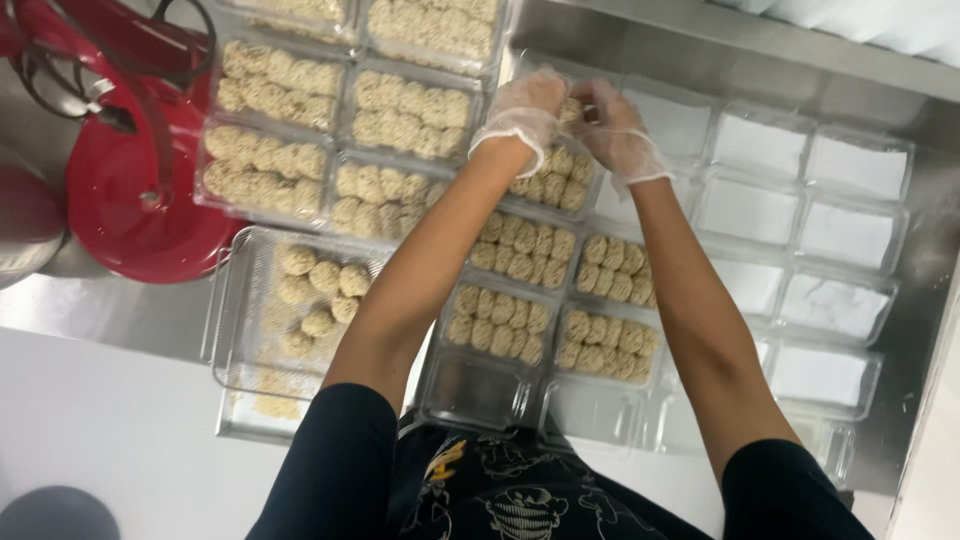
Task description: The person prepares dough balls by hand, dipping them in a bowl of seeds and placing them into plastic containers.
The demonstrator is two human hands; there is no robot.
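Note:
Both of my hands wear thin clear gloves and meet above a clear plastic box (557, 188) that is partly filled with pale crumb-coated balls. My left hand (520, 112) and my right hand (618, 132) pinch one coated ball (572, 112) between their fingertips, just over the box's far end. Filled boxes of the same balls (520, 250) lie right below my forearms.
More filled boxes (400, 115) stand in rows at the upper left. Empty clear boxes with white liners (850, 235) fill the right side of the steel table (130, 310). A large clear tray (232, 330) holds loose balls. A red stand mixer (130, 190) sits at the left.

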